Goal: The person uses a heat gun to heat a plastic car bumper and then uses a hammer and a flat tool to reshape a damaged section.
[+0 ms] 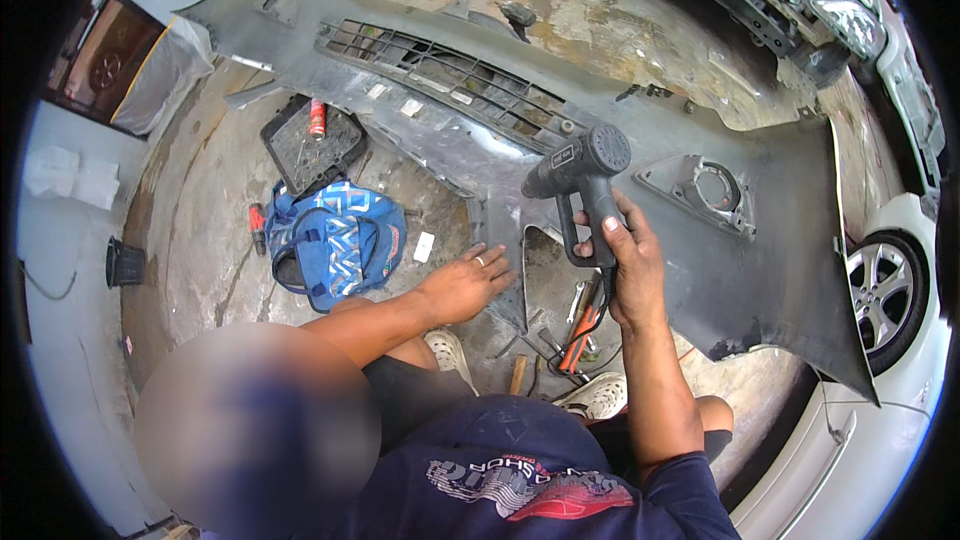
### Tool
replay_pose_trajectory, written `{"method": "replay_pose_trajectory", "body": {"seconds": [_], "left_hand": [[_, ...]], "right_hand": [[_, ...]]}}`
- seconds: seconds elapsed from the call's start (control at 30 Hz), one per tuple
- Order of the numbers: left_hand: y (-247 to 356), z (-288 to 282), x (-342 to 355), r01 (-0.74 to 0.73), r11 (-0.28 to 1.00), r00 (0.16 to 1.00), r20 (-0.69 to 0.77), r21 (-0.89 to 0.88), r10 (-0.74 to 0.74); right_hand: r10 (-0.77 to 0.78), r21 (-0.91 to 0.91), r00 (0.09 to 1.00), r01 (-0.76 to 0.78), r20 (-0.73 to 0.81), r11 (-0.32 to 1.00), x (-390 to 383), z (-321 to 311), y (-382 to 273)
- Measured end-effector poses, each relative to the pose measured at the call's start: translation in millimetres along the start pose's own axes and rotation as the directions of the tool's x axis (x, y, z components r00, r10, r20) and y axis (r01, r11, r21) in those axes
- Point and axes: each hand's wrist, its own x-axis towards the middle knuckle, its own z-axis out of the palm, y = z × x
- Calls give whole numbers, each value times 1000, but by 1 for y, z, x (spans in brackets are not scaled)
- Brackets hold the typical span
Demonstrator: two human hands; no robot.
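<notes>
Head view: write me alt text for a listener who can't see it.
A person's right hand grips a black heat gun over a large dark car bumper, while their left hand lies open at its edge. A blue bag and black case sit left; a white car stands right.

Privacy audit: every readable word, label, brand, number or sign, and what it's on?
Wording not copied here.
Navy shirt: large white lettering, red graphic, partly legible.
Heat gun: pale label, too small to read.
Red can: markings too small.
Blue bag: reddish mark, too small.
</notes>
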Motion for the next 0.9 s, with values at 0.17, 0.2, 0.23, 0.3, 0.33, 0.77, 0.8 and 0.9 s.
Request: {"method": "replay_pose_trajectory", "body": {"seconds": [0.17,0.2,0.23,0.3,0.33,0.77,0.8,0.9], "left_hand": [[-9,-15,5,-33,999,968,248,2,31],[-4,-31,15,-36,999,953,300,12,31],[-4,-44,20,-28,999,935,353,33,15],[-12,-51,26,-50,999,953,298,-13,51],[-14,-56,29,-60,997,961,268,-37,68],[-7,-102,95,-106,994,753,656,38,55],[-4,-106,100,-111,993,725,687,42,52],[0,-103,104,-140,988,707,705,67,52]], "right_hand": [[-22,15,999,23,-26,1000,-4,-15,-6],[-23,19,999,24,-45,1000,-6,-22,-4],[-28,32,998,30,-51,999,-7,-26,-2],[-38,63,998,42,-57,997,-11,-28,-1],[-39,76,998,43,-53,996,-13,-28,0],[-27,109,999,32,-47,994,-15,-40,6],[-23,119,999,28,-43,992,-15,-42,7],[-34,126,999,38,-40,991,-14,-44,8]]}}
